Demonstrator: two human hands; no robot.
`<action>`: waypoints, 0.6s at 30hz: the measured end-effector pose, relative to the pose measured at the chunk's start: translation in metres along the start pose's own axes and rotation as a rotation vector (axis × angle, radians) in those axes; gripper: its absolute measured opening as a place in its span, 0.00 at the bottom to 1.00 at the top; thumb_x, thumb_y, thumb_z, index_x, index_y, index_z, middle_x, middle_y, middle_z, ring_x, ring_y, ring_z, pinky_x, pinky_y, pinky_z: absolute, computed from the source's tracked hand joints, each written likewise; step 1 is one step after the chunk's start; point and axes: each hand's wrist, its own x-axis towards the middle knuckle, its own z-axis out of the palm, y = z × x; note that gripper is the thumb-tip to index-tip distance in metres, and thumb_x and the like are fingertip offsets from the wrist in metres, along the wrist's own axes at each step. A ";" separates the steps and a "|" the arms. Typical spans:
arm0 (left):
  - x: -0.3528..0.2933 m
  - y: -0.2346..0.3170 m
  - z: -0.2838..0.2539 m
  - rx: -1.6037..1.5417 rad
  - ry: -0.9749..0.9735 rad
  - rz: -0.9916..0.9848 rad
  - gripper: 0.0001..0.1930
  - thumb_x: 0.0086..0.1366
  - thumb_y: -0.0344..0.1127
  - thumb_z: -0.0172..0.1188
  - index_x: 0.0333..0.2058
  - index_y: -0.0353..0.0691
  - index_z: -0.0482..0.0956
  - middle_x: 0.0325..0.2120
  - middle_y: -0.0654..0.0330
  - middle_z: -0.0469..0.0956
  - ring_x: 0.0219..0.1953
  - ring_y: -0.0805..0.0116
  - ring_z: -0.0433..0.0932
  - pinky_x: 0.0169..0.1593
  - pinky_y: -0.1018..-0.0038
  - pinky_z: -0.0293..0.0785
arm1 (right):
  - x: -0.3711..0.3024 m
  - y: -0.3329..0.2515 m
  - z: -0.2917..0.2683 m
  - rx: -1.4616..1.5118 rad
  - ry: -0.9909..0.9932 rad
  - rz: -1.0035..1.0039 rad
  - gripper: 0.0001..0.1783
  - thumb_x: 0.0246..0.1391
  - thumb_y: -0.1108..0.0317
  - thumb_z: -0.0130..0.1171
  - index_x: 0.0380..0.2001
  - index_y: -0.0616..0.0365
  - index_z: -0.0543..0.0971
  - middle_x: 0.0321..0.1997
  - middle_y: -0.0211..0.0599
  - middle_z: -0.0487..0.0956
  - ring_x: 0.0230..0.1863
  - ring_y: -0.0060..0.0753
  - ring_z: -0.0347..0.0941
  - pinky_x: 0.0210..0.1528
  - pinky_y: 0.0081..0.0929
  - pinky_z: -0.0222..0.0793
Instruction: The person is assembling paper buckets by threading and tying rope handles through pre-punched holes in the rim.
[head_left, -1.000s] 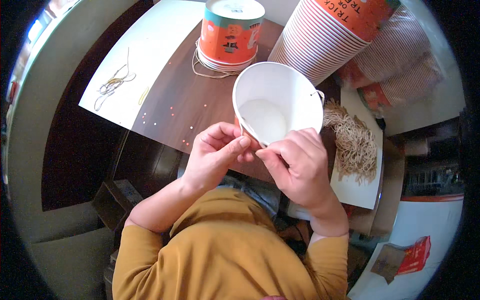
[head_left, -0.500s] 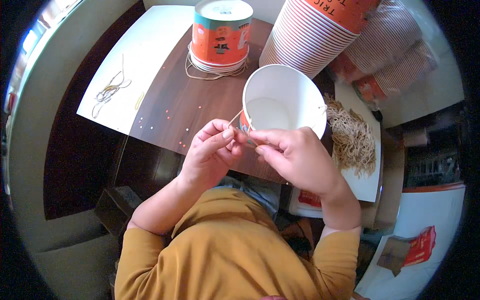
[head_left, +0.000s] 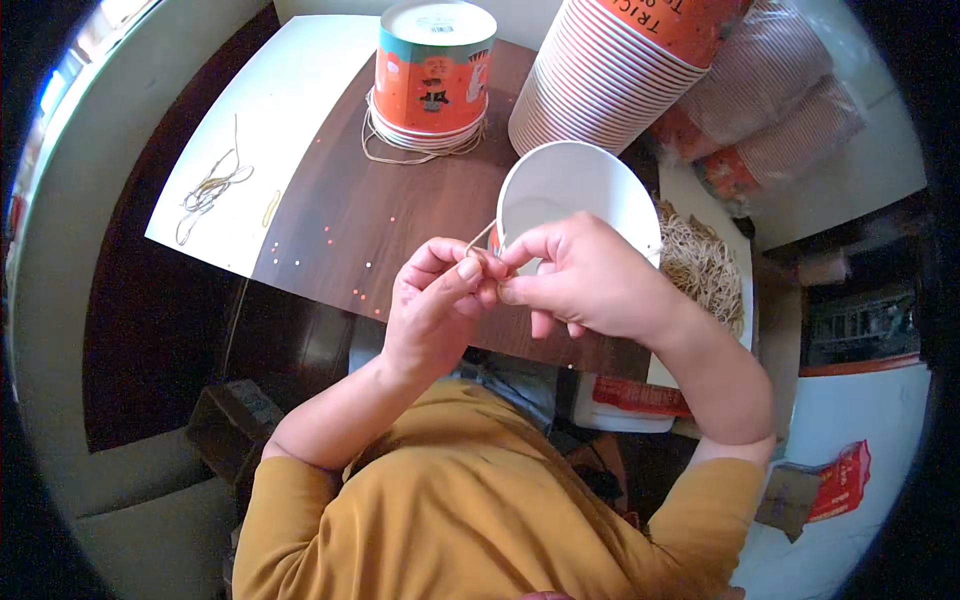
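A white-lined paper bucket (head_left: 590, 175) lies tilted on the table with its open mouth toward me. A tan cord (head_left: 483, 234) runs from the left side of its rim down to my fingers. My left hand (head_left: 440, 295) pinches this cord between thumb and forefinger. Close against it, my right hand (head_left: 590, 280) is closed at thumb and forefinger in front of the bucket's mouth, its other fingers loosely curled. The cord between the fingertips is mostly hidden by them.
Upside-down orange and green buckets (head_left: 432, 80) with cords round their rims stand at the back. Right of them leans a tall stack of buckets (head_left: 610, 75), with plastic-wrapped stacks (head_left: 770, 90) beyond. A heap of tan cords (head_left: 700, 265) lies right; loose cords (head_left: 210, 190) lie left.
My right hand has shifted up and closer to my left, its elbow swinging outward. The bucket sits slightly lower and further right in view. Both hands stay at the cord.
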 end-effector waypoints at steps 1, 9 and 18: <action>-0.001 0.000 0.001 -0.010 0.028 -0.011 0.03 0.66 0.28 0.54 0.37 0.36 0.73 0.37 0.53 0.78 0.35 0.69 0.76 0.43 0.74 0.74 | 0.001 0.002 0.003 -0.039 0.060 -0.013 0.11 0.52 0.67 0.55 0.35 0.60 0.81 0.17 0.37 0.79 0.13 0.21 0.72 0.18 0.22 0.69; -0.001 0.009 0.011 0.119 0.212 -0.100 0.05 0.65 0.30 0.56 0.38 0.38 0.74 0.36 0.63 0.78 0.32 0.81 0.72 0.35 0.84 0.67 | -0.007 0.022 0.036 -0.934 0.586 -0.684 0.03 0.47 0.68 0.55 0.24 0.56 0.74 0.24 0.36 0.75 0.27 0.38 0.74 0.48 0.42 0.65; 0.012 0.016 0.026 0.271 0.224 -0.250 0.05 0.67 0.33 0.54 0.37 0.39 0.71 0.30 0.64 0.77 0.29 0.80 0.75 0.32 0.83 0.73 | -0.001 0.022 0.044 -1.218 0.679 -0.957 0.07 0.45 0.66 0.52 0.24 0.59 0.74 0.28 0.39 0.72 0.30 0.35 0.69 0.42 0.37 0.66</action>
